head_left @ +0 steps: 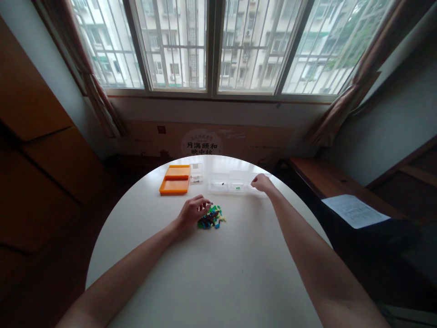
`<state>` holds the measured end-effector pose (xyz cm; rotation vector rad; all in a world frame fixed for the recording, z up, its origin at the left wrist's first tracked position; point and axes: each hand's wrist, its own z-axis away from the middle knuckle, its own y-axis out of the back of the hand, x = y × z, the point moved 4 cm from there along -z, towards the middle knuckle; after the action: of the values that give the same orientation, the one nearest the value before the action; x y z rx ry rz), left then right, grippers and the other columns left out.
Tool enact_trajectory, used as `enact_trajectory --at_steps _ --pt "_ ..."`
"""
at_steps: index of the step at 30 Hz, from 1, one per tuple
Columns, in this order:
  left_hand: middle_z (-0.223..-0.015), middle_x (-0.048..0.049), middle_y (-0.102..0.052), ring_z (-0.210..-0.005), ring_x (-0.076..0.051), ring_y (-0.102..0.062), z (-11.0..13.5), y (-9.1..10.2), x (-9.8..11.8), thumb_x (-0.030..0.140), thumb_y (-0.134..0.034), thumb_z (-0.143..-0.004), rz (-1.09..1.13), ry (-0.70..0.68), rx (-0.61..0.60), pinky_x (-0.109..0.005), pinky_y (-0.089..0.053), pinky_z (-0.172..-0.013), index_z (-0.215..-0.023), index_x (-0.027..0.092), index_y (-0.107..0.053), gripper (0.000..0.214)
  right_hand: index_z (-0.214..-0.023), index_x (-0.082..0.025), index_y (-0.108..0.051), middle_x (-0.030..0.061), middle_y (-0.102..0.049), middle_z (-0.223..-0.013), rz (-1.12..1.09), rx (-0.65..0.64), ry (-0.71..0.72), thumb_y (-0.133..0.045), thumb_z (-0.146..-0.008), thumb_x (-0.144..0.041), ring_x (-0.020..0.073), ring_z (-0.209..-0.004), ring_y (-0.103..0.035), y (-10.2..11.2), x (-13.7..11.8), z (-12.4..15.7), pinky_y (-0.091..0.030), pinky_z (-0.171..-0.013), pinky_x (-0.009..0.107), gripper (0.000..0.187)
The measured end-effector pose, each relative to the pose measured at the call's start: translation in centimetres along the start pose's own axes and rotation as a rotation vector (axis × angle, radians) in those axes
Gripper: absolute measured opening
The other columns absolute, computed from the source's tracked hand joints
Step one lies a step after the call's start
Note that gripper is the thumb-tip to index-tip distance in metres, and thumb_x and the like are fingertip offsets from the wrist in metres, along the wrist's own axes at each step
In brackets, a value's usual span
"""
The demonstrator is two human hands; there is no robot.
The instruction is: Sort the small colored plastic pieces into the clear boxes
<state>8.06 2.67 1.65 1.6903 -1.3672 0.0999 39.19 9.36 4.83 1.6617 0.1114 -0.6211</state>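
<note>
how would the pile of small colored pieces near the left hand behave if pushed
The pile of small colored pieces would probably spread apart rather than move as one, since it looks loose and jumbled. Each bit is tiny, so likely very light. They may slide easily, as the white table looks smooth.

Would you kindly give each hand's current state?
Left hand: curled at the colorful pieces; hold unclear.
Right hand: closed at the clear box; hold unclear.

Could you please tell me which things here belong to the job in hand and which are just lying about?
In use:
pieces by the left hand
clear tray at the right hand

Apparently lying about:
orange case
small clear box
paper
</note>
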Motion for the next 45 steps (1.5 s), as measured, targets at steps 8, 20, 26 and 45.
enact_trajectory --at_steps 8,20,26,45 --pt "-0.072 -0.0016 -0.057 -0.057 -0.007 -0.051 -0.1 0.0 -0.2 0.027 -0.053 -0.084 0.031 0.0 0.034 -0.02 -0.044 -0.055 -0.084 0.015 -0.066 0.018 -0.078 -0.012 -0.067 0.0071 -0.07 -0.073 -1.325 -0.279 -0.098 -0.069 -0.069 -0.012 0.0127 -0.063 -0.066 -3.4 -3.0 5.1 -0.053 -0.052 0.017 0.009" --pt "-0.07 -0.001 -0.057 -0.056 -0.007 -0.05 0.0 0.1 -0.1 0.028 -0.054 -0.084 0.017 -0.01 0.014 -0.019 -0.043 -0.053 -0.086 0.016 -0.066 0.017 -0.07 -0.011 -0.064 0.0083 -0.07 -0.072 -1.661 -0.298 -0.314 -0.062 -0.074 -0.003 0.016 -0.072 -0.069 -7.9 -3.8 7.5 -0.059 -0.071 0.022 0.009" --pt "-0.07 -0.001 -0.057 -0.055 -0.007 -0.051 0.1 0.1 -0.2 0.029 -0.054 -0.084 0.007 -0.017 0.028 -0.019 -0.043 -0.053 -0.086 0.016 -0.066 0.018 -0.074 -0.009 -0.061 0.0117 -0.07 -0.072 -1.64 -0.344 -0.424 -0.05 -0.081 -0.004 0.0174 -0.072 -0.069 -7.9 -3.8 7.5 -0.06 -0.067 0.023 0.014" --pt "-0.069 -0.0006 -0.056 -0.055 -0.007 -0.05 0.1 0.1 -0.1 0.03 -0.053 -0.084 0.001 0.0 -0.007 -0.019 -0.042 -0.053 -0.086 0.016 -0.066 0.019 -0.078 -0.009 -0.06 0.0115 -0.069 -0.069 -1.681 -0.331 -0.517 -0.044 -0.08 -0.004 0.0165 -0.07 -0.069 -7.4 -4.0 7.7 -0.059 -0.06 0.019 0.017"
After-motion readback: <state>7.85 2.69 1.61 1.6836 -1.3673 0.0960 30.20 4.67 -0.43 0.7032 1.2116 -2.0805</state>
